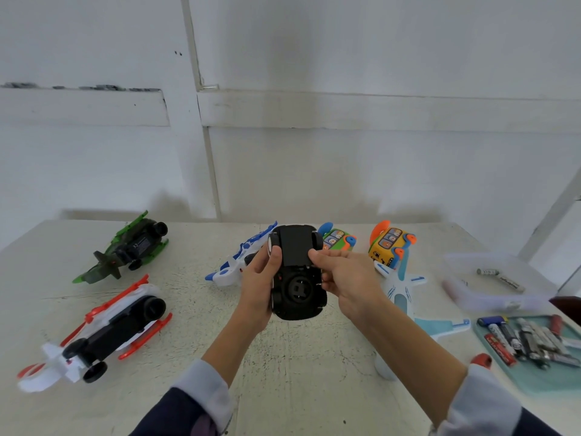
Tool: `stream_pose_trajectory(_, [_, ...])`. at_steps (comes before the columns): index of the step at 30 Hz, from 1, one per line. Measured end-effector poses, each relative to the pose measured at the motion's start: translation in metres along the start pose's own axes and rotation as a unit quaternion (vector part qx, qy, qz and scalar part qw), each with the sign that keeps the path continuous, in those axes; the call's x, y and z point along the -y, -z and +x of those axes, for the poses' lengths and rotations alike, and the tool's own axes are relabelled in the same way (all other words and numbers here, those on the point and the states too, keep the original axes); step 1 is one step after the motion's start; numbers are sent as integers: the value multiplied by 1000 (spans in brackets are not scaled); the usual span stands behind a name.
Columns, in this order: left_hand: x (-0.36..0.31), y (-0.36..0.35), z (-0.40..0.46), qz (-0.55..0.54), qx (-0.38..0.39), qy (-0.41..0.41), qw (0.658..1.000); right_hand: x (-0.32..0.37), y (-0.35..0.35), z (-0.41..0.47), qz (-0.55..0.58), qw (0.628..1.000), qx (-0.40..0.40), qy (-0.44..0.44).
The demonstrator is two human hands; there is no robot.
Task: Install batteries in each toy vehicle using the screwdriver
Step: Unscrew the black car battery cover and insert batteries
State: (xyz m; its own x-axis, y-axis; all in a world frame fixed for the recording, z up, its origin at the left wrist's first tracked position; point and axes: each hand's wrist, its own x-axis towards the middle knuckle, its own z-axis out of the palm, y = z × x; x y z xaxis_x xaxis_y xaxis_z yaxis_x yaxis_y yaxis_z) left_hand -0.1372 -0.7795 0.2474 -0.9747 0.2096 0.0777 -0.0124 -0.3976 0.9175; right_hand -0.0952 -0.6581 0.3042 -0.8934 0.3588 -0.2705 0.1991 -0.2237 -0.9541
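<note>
A person holds a black toy car (297, 272) belly-up above the middle of the table (301, 372), its long axis running straight away from the body toward the far edge. The left hand (258, 284) grips the car's left flank, thumb curled over the wheel; the right hand (342, 278) wraps the opposite flank, its fingertips (316, 255) pinching the edge of the flat battery cover (294, 247) on the far half. Both hands sit level on either side, but the right is the one on the cover, so the coming move likely turns on it.

Loose batteries (528, 341) lie in a teal tray (534, 382) at the right near corner, well apart from the car and on the right hand's side. A red-handled tool (481, 360), possibly the screwdriver, lies just beside that tray. Other toys wait around the table: a green plane (125, 250) and a red-and-white plane (94, 332) to the left, a blue-and-white plane (239, 262) behind the car.
</note>
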Motion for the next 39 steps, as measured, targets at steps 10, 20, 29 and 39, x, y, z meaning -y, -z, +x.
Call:
stream_pose_trajectory(10, [-2,-1,-4,15,20,15,1000,4,1,0,-51,996,-7,76])
stream_pose_trajectory(20, [-3,-5,-4,-2,2,34,999,-5,10,6,-131,985,25,111])
stream_pose_trajectory(29, [-4,-8,-7,-6,-3,46,999,-13,17,6,-141,982,60,113])
stream_pose_trajectory(39, [3,-51,-11,31,45,18,998,-7,66,0,-208,968,49,135])
